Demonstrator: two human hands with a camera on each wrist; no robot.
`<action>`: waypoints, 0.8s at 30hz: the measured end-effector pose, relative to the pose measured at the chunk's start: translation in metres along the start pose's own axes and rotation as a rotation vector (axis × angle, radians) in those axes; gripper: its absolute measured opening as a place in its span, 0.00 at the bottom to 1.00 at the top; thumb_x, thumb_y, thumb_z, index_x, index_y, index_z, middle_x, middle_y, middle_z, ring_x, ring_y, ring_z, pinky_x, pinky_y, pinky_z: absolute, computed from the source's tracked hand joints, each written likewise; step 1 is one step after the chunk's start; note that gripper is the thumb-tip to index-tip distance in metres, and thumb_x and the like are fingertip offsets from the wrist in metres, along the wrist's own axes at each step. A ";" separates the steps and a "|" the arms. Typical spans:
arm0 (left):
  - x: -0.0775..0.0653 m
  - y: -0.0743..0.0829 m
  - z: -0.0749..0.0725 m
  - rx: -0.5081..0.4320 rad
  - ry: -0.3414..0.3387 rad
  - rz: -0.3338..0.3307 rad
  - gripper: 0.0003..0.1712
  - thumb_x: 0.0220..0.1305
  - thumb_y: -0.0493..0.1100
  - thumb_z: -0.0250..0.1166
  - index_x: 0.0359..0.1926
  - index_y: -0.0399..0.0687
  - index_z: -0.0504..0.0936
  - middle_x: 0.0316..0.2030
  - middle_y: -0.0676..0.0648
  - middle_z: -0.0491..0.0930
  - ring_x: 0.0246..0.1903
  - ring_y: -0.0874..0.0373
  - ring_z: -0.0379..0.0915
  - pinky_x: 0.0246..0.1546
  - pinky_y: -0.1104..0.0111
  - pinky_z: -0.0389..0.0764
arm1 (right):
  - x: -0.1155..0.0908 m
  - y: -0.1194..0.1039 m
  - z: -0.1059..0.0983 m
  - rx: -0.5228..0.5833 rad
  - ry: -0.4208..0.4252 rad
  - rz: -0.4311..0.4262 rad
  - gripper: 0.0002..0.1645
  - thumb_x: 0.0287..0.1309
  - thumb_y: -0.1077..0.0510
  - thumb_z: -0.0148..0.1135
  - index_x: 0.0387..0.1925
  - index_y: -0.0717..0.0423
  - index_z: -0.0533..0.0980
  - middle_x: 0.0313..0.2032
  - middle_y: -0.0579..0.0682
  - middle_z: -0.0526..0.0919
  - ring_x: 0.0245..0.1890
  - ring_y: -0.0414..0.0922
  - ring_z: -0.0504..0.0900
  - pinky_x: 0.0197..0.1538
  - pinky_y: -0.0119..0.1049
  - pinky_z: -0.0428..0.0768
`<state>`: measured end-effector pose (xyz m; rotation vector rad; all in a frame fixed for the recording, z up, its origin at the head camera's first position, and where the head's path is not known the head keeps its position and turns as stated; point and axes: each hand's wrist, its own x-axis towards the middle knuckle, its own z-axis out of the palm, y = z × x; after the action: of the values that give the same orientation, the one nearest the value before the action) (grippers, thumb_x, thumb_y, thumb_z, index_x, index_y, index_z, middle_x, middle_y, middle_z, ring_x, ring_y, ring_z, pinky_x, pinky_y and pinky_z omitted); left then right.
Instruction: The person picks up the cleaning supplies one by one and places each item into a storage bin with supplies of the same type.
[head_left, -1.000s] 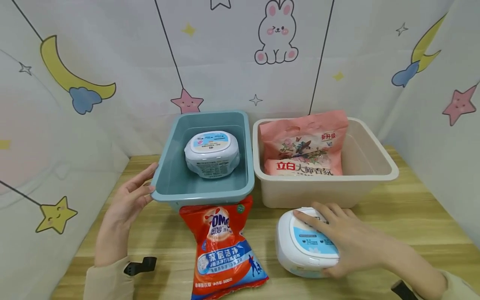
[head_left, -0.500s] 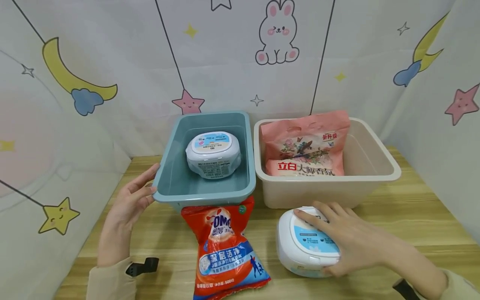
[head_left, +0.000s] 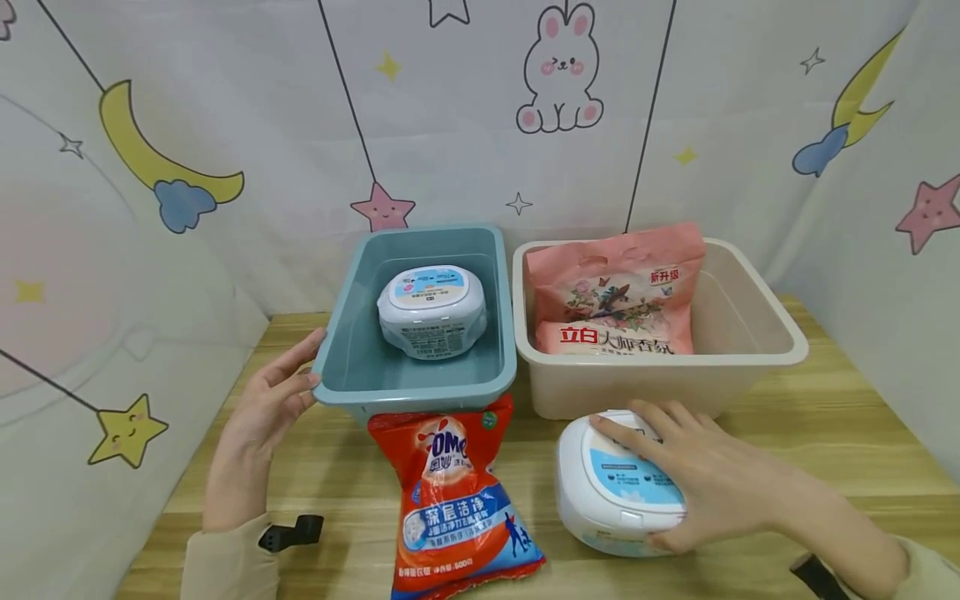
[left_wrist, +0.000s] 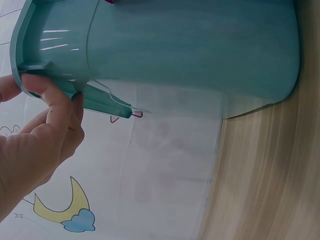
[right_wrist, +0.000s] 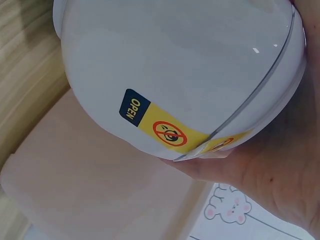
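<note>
My left hand point(head_left: 258, 429) holds the left rim of a blue plastic bin point(head_left: 416, 393). In the left wrist view, its thumb and fingers pinch the rim of this bin point(left_wrist: 190, 45). Inside the bin sits a white lidded tub point(head_left: 433, 321) with a blue and white label. My right hand point(head_left: 705, 475) grips a second white tub point(head_left: 588, 512) from the right, fingers spread over its lid and thumb at the near side. The right wrist view shows this tub's wall point(right_wrist: 165, 60) close up, with a yellow strip marked OPEN.
A red OMO detergent bag point(head_left: 457, 500) lies on the wooden table point(head_left: 337, 517) in front of the blue bin. To the right stands a beige bin point(head_left: 622, 387) holding a pink detergent bag point(head_left: 615, 283). Behind both bins hangs a white patterned cloth point(head_left: 457, 108).
The whole head view has slid slightly to the right and down. Both hands keep their holds, and the bins, tubs and bags stay where they were relative to each other.
</note>
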<state>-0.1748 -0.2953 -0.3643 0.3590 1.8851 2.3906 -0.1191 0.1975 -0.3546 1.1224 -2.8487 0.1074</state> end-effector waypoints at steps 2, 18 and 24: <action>0.000 -0.001 0.000 -0.007 0.002 0.003 0.31 0.66 0.26 0.50 0.69 0.48 0.67 0.53 0.53 0.73 0.45 0.63 0.78 0.43 0.73 0.82 | 0.001 -0.001 -0.003 -0.004 0.002 -0.005 0.72 0.23 0.24 0.73 0.74 0.28 0.49 0.62 0.47 0.66 0.56 0.45 0.65 0.48 0.47 0.73; 0.000 0.000 0.000 -0.006 -0.001 0.004 0.32 0.66 0.26 0.50 0.70 0.46 0.64 0.54 0.52 0.72 0.46 0.63 0.78 0.43 0.73 0.82 | 0.013 -0.002 -0.026 0.012 -0.070 -0.028 0.67 0.31 0.23 0.69 0.74 0.28 0.49 0.65 0.50 0.64 0.60 0.50 0.65 0.54 0.54 0.74; 0.000 0.000 0.000 -0.004 -0.011 0.008 0.32 0.67 0.26 0.50 0.71 0.45 0.62 0.53 0.52 0.72 0.45 0.62 0.78 0.43 0.73 0.82 | 0.015 -0.003 -0.036 0.004 -0.048 -0.053 0.67 0.32 0.23 0.69 0.74 0.29 0.49 0.66 0.51 0.64 0.61 0.52 0.65 0.54 0.55 0.74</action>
<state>-0.1746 -0.2955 -0.3647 0.3798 1.8769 2.3921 -0.1262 0.1883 -0.3173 1.2159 -2.8588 0.0846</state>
